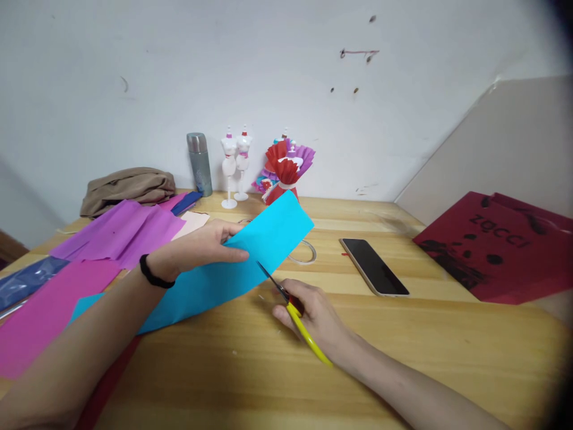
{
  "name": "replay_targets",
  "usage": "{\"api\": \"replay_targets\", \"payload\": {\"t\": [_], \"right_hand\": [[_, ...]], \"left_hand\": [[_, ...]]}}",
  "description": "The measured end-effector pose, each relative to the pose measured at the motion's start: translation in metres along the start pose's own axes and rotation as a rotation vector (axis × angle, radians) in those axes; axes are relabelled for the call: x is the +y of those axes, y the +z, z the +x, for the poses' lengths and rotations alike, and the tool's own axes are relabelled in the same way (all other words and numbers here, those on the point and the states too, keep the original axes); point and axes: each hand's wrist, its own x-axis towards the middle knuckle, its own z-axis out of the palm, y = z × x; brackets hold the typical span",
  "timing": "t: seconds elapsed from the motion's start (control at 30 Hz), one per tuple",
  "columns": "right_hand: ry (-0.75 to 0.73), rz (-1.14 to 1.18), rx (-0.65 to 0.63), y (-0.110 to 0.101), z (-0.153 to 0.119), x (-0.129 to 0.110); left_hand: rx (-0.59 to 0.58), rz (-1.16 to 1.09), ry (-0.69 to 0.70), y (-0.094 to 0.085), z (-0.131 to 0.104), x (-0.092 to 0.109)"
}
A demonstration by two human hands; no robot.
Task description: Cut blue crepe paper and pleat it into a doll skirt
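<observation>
A long strip of bright blue paper is pinched in my left hand, thumb on top and fingers beneath. Its far end rises off the table, while the rest trails left under my forearm. My right hand is closed on a pair of scissors with yellow handles. One dark blade lies over the near side of the blue strip, to the right of my left thumb; the other blade is hidden. Behind the strip, part of a roll of narrow tape shows on the table.
Purple paper and pink paper lie at left, near a brown cloth. Along the wall stand a flask, white mini mannequins and red-and-purple paper dresses. A phone and red bag are at right.
</observation>
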Motion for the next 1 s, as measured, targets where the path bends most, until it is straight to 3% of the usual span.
{"api": "replay_targets", "payload": {"t": [1.0], "right_hand": [[-0.027, -0.004, -0.001, 0.0002, -0.0005, 0.0007]], "left_hand": [[-0.002, -0.059, -0.047, -0.0011, 0.0038, -0.0092]]}}
